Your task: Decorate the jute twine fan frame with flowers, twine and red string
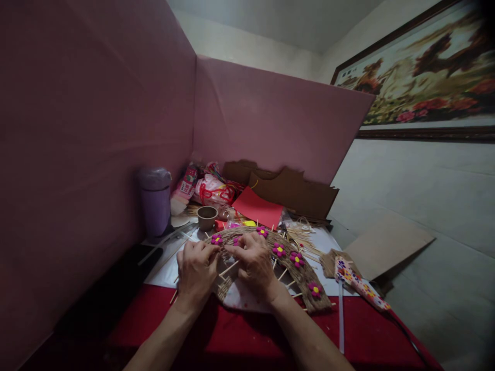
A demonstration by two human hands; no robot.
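A fan-shaped woven piece (294, 278) of brown twine on thin wooden sticks lies in front of me. Magenta flowers with yellow centers (279, 250) dot its curved band, and a pale cloth panel (243, 298) fills its lower middle. My left hand (197, 273) is over the left part of the band, thumb and fingers pinched together. Beside it, my right hand (255, 263) is also closed, its fingertips nearly meeting the left ones at the band. Whatever sits between the fingertips is too small and hidden to make out.
A flower-patterned glue gun (361, 284) with a pale glue stick and black cord lies at right. Behind the fan are a small cup (207, 218), red paper (258, 207) and torn cardboard (286, 188). A purple tumbler (155, 206) stands at left by a pink partition (96, 129).
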